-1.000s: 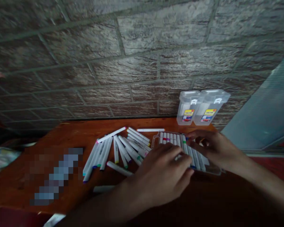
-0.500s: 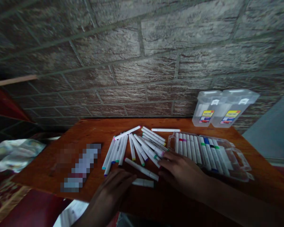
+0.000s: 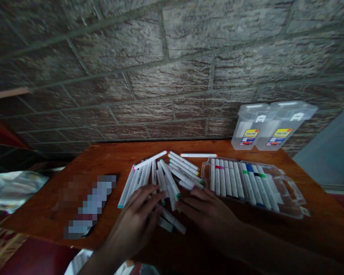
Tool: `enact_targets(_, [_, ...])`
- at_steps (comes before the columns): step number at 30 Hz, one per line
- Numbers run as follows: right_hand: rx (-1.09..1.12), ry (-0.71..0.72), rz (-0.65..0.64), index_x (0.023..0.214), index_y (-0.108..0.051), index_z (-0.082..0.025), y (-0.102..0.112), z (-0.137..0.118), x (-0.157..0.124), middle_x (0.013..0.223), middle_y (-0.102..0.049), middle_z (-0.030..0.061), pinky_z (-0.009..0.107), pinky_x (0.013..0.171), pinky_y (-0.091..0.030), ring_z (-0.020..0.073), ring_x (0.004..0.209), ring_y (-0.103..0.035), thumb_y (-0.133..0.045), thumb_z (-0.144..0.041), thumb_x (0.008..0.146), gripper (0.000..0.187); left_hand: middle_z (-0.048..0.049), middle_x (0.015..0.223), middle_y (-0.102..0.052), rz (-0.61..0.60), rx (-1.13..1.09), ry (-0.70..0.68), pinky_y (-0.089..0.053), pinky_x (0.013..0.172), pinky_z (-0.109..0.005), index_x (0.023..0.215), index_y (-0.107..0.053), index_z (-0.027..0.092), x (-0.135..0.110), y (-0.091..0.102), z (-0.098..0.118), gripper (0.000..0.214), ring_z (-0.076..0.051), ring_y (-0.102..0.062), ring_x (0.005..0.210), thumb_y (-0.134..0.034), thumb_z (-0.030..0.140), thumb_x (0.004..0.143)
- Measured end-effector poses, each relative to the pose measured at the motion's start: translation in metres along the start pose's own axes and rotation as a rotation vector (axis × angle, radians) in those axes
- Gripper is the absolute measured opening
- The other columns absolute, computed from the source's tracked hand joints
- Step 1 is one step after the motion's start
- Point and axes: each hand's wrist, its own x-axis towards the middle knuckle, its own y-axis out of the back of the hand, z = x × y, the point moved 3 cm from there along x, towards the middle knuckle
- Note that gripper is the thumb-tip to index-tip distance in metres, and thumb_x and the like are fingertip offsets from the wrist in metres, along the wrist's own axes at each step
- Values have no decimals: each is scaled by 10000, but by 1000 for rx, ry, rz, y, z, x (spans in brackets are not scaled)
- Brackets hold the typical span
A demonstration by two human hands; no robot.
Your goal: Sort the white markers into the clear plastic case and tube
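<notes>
White markers with coloured ends lie in a loose pile [image 3: 169, 179] on the wooden table [image 3: 117, 149]. My left hand [image 3: 139, 215] reaches over the pile's near left side, fingers stretched out and touching markers. Under its fingertips, two markers [image 3: 173, 221] lie close together near the front. At the pile's right side is my right hand [image 3: 210, 210], its fingers extended and apart beside a green-ended marker [image 3: 171, 180]. Neither hand visibly lifts a marker. Just right of it, an open clear plastic case [image 3: 289, 187] holds a row of markers [image 3: 229, 177].
Two clear lidded boxes [image 3: 248, 128] with labels stand at the back right by the brick wall [image 3: 177, 84]. A single orange-ended marker [image 3: 199, 155] lies behind the pile. A pixelated oblong object [image 3: 93, 202] is at the left.
My left hand has moved up and right onto the pile, and its fingers have spread. The two front markers have shifted together. My right hand stays near the pile's right side.
</notes>
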Motion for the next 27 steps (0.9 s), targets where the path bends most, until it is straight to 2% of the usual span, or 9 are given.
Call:
enact_targets(3, [26,-39,64,1217,-683,-171,13,8,-8,1082,-772,107,406,953,-519,264,1025,-665,-546,-161,1012,247,-111,1551,-513,-123,55,-41,-480,1144,-542,1529,-465,254,12,-7,9,505,-314,-452,1446,-527,265,1028])
enact_targets(5, [-10,-130,60,1072,-722,-183,23,18,-14,951,-764,94,379,845,-541,251,906,-683,-526,-166,1014,205,-91,1582,-496,-172,79,-79,-445,1171,-567,1555,-434,260,16,-13,13,538,-324,-404,1486,-535,302,1028])
enact_targets(8, [-110,-262,-52,904,-724,-189,31,29,-22,821,-734,75,345,662,-521,240,745,-694,-541,-193,998,206,-103,1514,-574,-153,115,-90,-453,1159,-580,1485,-529,217,18,-18,12,469,-338,-456,1447,-533,285,1021])
enact_targets(10, [-143,-297,-130,898,-726,-185,30,31,-24,825,-738,76,332,629,-516,235,716,-708,-546,-210,997,206,-134,1464,-609,-106,142,-71,-486,1124,-580,1426,-585,174,17,-20,8,426,-351,-517,1388,-526,262,1012])
enact_targets(13, [-100,-284,-165,971,-731,-183,25,25,-24,896,-751,78,329,668,-548,235,760,-733,-546,-198,997,187,-154,1410,-639,-46,165,-35,-518,1088,-573,1379,-620,158,15,-21,2,403,-355,-568,1329,-529,249,997])
enact_targets(17, [0,-245,-112,1133,-708,-205,20,17,-24,980,-762,76,310,710,-576,227,817,-745,-590,-188,973,200,-153,1415,-640,-22,124,0,-531,1095,-530,1385,-612,171,13,-20,1,409,-331,-586,1334,-538,247,990])
enact_targets(22, [60,-254,-5,1134,-708,-235,20,18,-23,1019,-765,86,309,772,-594,227,870,-743,-567,-224,993,200,-133,1561,-530,-142,36,-86,-445,1185,-516,1538,-450,186,15,-20,9,558,-303,-437,1483,-549,258,994])
enact_targets(27, [113,-233,23,1128,-705,-251,17,18,-21,1066,-748,82,326,798,-612,234,919,-735,-582,-218,977,197,-142,1664,-374,-214,-17,-130,-386,1215,-535,1612,-299,190,17,-17,12,669,-301,-314,1548,-553,290,1001])
